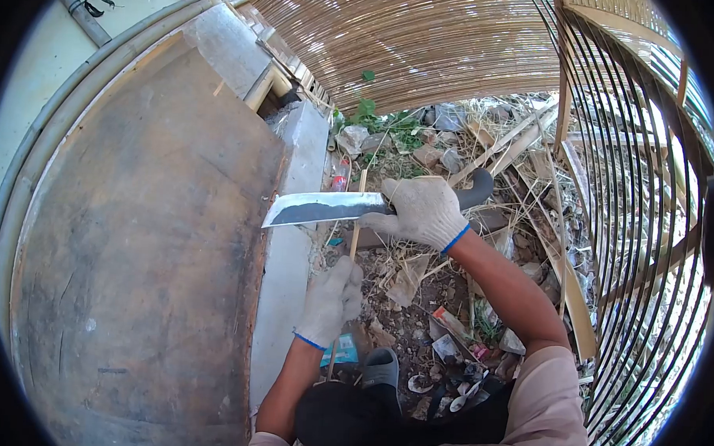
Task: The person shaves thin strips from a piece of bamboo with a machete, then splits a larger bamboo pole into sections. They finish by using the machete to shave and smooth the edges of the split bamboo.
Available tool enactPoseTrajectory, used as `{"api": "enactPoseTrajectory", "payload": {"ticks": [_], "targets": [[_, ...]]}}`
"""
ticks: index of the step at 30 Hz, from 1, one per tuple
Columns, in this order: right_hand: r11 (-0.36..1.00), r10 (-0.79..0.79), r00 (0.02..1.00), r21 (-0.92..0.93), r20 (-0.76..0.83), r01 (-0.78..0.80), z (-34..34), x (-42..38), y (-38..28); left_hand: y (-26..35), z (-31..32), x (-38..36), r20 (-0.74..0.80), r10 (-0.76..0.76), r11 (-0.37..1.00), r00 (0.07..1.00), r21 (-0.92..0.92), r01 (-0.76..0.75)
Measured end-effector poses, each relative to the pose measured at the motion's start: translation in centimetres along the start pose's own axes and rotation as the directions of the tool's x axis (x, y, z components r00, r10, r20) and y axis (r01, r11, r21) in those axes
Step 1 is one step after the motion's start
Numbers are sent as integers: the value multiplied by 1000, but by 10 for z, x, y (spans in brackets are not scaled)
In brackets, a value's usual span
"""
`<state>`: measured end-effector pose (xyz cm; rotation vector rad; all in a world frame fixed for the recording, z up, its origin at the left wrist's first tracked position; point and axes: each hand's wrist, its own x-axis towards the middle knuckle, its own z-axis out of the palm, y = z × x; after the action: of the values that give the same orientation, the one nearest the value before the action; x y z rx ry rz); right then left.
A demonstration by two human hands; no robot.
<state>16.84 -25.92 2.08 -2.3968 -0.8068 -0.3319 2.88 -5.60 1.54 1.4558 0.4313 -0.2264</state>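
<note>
Machete (350, 208), broad, steel-bladed, dark-handled, wrapped in white-knit-gloved right hand (422, 208), lies across slim pale bamboo strip (362, 181); left hand (331, 301), likewise gloved, curled round strip below. Uneven bite could skid machete toward left hand.

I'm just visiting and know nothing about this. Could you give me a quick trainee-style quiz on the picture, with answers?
1. Which hand grips the large knife?
2. True or false: both hands are without gloves.
3. The left hand holds: a) a hammer, b) a thin pale strip, c) a glass jar.

Key:
1. The right hand.
2. False; both wear pale gloves with blue cuff edges.
3. b
</note>
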Motion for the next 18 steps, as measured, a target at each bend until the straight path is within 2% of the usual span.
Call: {"api": "enactPoseTrajectory", "payload": {"ticks": [2, 4, 5, 8, 9, 10, 12, 15, 18], "targets": [[997, 53, 996, -47, -73, -56, -2, 6, 3, 2, 2, -2, 65, 4, 1000, 998, 28, -6], [973, 228, 957, 69, -180, -219, -18, 15, 21, -1, 3, -6, 84, -30, 999, 996, 33, 27], [941, 338, 895, 125, -290, -315, -18, 22, 38, -3, 2, -8, 102, -65, 997, 993, 45, 60], [944, 329, 880, 145, -343, -296, -31, 15, 65, -3, -6, -5, 107, -51, 996, 993, -63, 57], [952, 299, 915, 147, -270, -268, -33, 7, 59, -4, -10, -3, 107, -57, 996, 993, -67, 65], [950, 305, 914, 144, -266, -276, -32, -1, 48, -4, -14, 0, 107, -76, 991, 991, -104, 87], [993, 116, 993, 38, -7, -115, -29, -11, 20, -1, -11, 5, 122, -89, 987, 989, -126, 104], [999, -17, 999, 49, 49, 15, 1, -15, 4, 2, -3, 2, 174, -96, 976, 980, -176, 127], [1000, 4, 992, 28, 127, -7, 4, -11, -4, 1, -7, -1, 132, -106, 975, 986, -183, 129]]}}
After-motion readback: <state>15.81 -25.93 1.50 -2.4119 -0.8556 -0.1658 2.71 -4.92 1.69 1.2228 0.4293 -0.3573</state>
